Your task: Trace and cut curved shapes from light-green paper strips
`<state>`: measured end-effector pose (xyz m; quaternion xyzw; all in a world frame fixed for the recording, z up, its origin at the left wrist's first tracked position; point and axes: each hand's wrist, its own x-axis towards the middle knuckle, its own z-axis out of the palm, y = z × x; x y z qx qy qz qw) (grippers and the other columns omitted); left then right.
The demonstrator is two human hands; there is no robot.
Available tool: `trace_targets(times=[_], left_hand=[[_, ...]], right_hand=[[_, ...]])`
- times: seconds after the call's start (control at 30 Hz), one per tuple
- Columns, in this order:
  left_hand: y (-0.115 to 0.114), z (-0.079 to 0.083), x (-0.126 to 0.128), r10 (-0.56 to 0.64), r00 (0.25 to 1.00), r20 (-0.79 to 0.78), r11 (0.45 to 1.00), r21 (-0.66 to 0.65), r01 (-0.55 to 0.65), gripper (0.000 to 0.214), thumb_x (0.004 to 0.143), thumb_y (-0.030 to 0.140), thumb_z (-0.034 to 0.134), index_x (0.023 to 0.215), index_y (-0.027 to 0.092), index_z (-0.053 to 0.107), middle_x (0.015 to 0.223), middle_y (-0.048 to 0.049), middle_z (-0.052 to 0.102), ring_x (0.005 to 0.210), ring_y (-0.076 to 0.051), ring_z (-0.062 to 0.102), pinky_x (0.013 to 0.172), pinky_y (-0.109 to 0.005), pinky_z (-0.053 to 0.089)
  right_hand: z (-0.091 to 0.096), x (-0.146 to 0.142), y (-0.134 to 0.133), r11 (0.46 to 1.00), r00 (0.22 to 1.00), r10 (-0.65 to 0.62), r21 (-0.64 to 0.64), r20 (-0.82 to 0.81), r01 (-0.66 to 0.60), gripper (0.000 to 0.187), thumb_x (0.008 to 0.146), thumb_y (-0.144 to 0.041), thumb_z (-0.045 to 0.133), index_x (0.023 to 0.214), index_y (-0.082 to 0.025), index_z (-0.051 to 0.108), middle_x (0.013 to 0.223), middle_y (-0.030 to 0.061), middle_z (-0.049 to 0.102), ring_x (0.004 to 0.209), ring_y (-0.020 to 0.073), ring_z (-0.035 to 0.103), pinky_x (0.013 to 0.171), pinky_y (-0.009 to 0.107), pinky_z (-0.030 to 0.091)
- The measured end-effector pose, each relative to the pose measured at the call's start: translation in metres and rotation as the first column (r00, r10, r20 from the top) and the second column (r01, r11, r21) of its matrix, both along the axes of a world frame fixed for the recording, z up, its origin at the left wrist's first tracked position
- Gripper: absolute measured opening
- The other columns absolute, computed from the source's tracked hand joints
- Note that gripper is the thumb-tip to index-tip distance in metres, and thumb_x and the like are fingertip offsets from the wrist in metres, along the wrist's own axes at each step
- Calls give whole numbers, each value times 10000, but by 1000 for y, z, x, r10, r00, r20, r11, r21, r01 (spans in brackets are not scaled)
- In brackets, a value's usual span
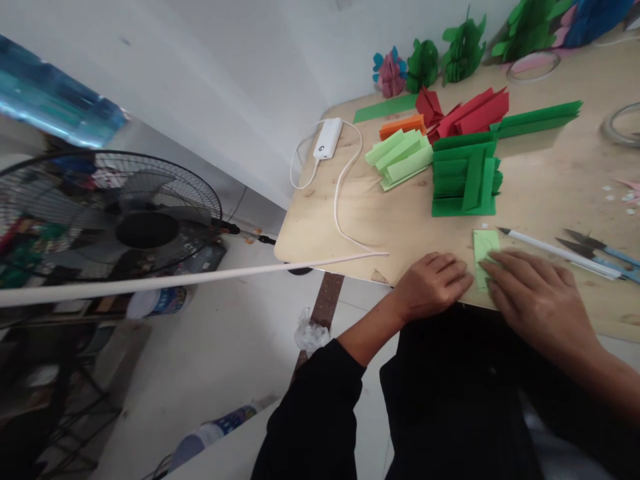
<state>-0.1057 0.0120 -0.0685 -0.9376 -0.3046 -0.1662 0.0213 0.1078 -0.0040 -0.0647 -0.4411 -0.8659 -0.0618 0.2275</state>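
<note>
A small folded piece of light green paper (484,241) lies at the table's near edge, with a faint curved line on it. My right hand (543,300) holds it from the right, its fingertips over the paper and the thumb lower down. My left hand (434,285) rests just left of the paper at the table edge, its fingers curled together; what is inside them, if anything, is hidden. To the right of the paper lie a white pencil-like stick (560,252) with a dark tip and a pair of scissors (607,252) with blue handles.
Pleated papers in dark green (465,177), light green (403,159), red (470,113) and orange (403,125) lie farther back on the table (320,223). Several paper figures (465,50) stand along the wall. A white power bank (329,138) has a cable attached. A fan (145,227) stands left.
</note>
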Motion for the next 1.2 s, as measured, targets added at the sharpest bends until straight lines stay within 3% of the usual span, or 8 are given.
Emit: trace_targets(times=[0.4, 0.57, 0.87, 1.2], left_hand=[[4, 2, -1, -26, 999, -35, 999, -25, 25, 271, 958, 234, 419, 1117, 167, 627, 1133, -73, 650, 1104, -214, 540, 932, -358, 421], [4, 3, -1, -13, 1000, -5, 999, -45, 12, 288, 958, 236, 399, 1103, 171, 639, 1115, -68, 661, 1082, -208, 555, 928, -359, 439], [10, 4, 12, 138, 983, 119, 969, -224, -109, 348, 930, 319, 432, 1156, 140, 627, 1266, -97, 624, 1222, -207, 506, 1049, -389, 409], [13, 7, 22, 189, 977, 101, 954, -256, -158, 380, 902, 351, 436, 1158, 129, 608, 1379, -84, 545, 1306, -251, 425, 1101, -421, 316]], right_hand=[[1, -1, 0, 1000, 1000, -2, -15, 7, 2, 391, 865, -228, 513, 1254, -260, 541, 1159, 108, 672, 1105, 293, 571, 808, 438, 399], [-1, -2, 1, 1000, 1000, -1, 8, 20, 1, 354, 863, -233, 525, 1215, -220, 559, 1166, 122, 667, 1111, 289, 574, 821, 427, 403], [-3, 0, 1, 1000, 1000, 17, 26, 10, -17, 436, 851, -231, 511, 1285, -196, 528, 1144, 132, 674, 1073, 305, 582, 817, 442, 402], [-5, 1, 2, 997, 999, 30, 64, 43, -32, 390, 856, -218, 515, 1245, -185, 534, 1130, 137, 673, 1079, 291, 584, 807, 417, 395]])
